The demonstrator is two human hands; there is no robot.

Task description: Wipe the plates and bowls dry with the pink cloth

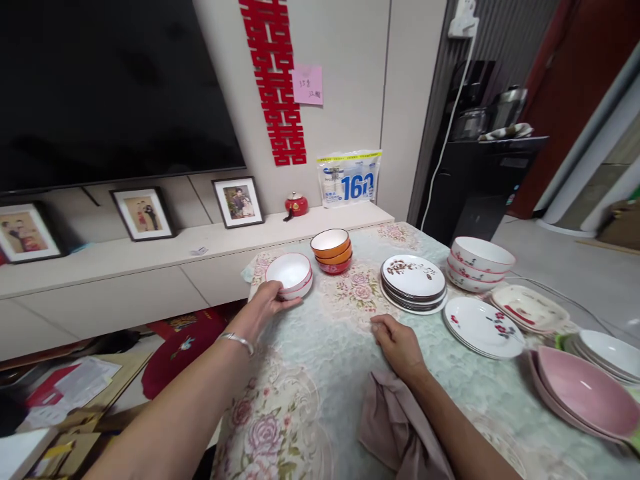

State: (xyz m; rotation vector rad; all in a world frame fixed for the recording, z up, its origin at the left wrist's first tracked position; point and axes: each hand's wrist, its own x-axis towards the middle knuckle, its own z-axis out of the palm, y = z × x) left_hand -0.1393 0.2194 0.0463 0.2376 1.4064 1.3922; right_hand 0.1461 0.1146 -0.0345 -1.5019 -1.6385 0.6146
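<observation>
My left hand point(274, 298) is closed on the near side of a small stack of white bowls with pink rims point(294, 272), its thumb at the rim and its fingers low on the side. The stack is at the table's far left corner. Just right of it stands a separate stack of orange and red bowls point(331, 248). My right hand point(399, 345) rests over the tablecloth with its fingers curled in and nothing visible in them. It is nearest to a stack of dark-rimmed plates with a brown flower pattern point(414, 279). A mauve cloth point(395, 427) lies beside my right forearm.
On the table's right are tall flowered bowls point(480, 260), flowered white plates point(483, 327), rectangular dishes point(530, 308), pink oval bowls point(587, 390) and white dishes point(613, 352). Behind, a low cabinet point(150, 267) holds framed photos, a red jar point(296, 205) and a white packet point(349, 179).
</observation>
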